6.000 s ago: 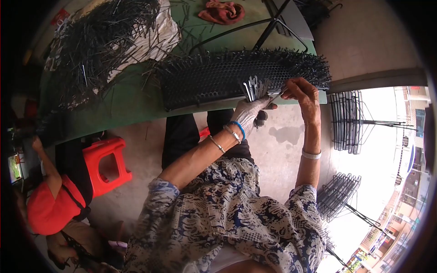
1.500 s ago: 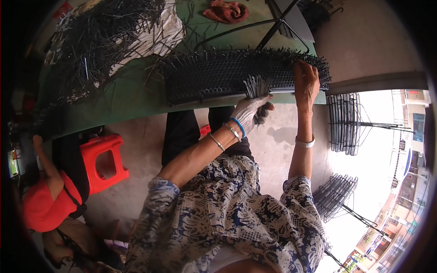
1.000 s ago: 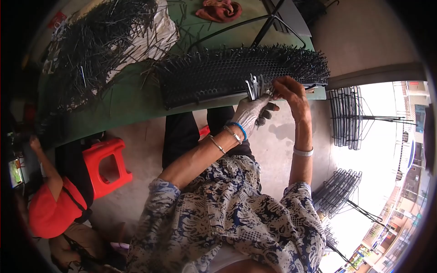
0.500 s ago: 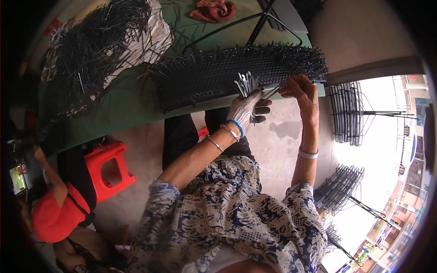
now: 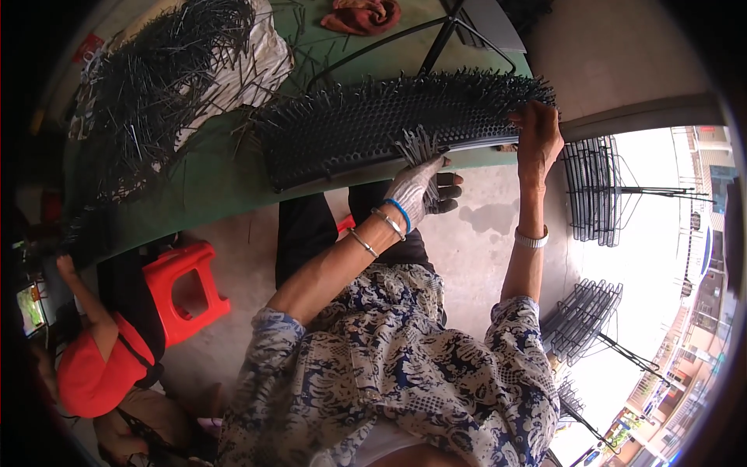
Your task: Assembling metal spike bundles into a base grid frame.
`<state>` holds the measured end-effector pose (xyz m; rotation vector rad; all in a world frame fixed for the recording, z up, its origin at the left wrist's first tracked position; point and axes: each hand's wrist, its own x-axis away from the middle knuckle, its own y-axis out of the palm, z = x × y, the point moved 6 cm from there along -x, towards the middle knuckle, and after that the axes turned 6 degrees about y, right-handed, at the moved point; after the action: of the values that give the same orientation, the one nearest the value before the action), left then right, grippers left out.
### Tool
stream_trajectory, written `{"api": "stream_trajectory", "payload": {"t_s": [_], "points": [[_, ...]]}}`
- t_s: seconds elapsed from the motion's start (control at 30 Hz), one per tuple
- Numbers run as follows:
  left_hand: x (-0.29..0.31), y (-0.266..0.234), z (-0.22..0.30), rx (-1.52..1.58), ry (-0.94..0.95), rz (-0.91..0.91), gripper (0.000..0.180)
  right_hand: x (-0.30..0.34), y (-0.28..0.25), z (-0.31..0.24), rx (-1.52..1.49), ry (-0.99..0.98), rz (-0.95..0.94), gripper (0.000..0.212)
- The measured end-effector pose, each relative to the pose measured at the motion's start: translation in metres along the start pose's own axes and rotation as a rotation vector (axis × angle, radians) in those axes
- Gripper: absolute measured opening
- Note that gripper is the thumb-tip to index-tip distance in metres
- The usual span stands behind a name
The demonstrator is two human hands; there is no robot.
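A long black perforated panel (image 5: 366, 124) studded with upright metal pins lies along the near edge of a green table (image 5: 210, 187). My left hand (image 5: 420, 191), in a grey glove with dark fingertips, grips a small bundle of thin metal pins (image 5: 419, 145) at the panel's front edge. My right hand (image 5: 537, 136), bare with a bracelet at the wrist, reaches to the panel's right end and its fingers press on the pins there.
A big heap of loose black pins (image 5: 156, 86) lies on white sheeting at the table's left. A red cloth (image 5: 366, 15) sits at the far edge. A red plastic stool (image 5: 183, 288) and a person in a red cap (image 5: 93, 373) are at left. Black wire racks (image 5: 591, 191) stand at right.
My right hand has moved from beside my left hand out to the right end of the panel. My left hand stays at the front edge with the pin bundle.
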<state>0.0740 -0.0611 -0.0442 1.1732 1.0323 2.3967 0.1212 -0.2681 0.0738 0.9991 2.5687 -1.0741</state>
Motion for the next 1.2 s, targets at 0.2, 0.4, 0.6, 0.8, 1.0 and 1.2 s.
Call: {"api": "stream_trajectory", "payload": {"t_s": [0.2, 0.4, 0.6, 0.8, 1.0, 1.2], "points": [[0.000, 0.000, 0.000, 0.000, -0.013, 0.013, 0.025, -0.002, 0.000, 0.006, 0.011, -0.047, 0.013, 0.016], [0.000, -0.001, -0.001, 0.002, -0.015, 0.009, 0.024, -0.002, 0.001, 0.006, -0.028, -0.047, -0.008, 0.016], [0.001, -0.002, 0.000, -0.016, -0.017, 0.027, 0.024, -0.004, 0.003, 0.004, -0.030, -0.055, -0.072, 0.014], [0.003, -0.001, 0.000, -0.030, -0.022, 0.030, 0.025, -0.005, 0.008, 0.012, 0.029, -0.116, -0.126, 0.012], [0.001, -0.003, -0.001, -0.031, -0.033, 0.040, 0.025, -0.005, 0.010, 0.001, 0.013, -0.100, -0.184, 0.014], [-0.001, -0.004, -0.002, -0.017, -0.030, 0.014, 0.025, -0.007, 0.013, -0.001, -0.055, -0.129, -0.212, 0.015]]}}
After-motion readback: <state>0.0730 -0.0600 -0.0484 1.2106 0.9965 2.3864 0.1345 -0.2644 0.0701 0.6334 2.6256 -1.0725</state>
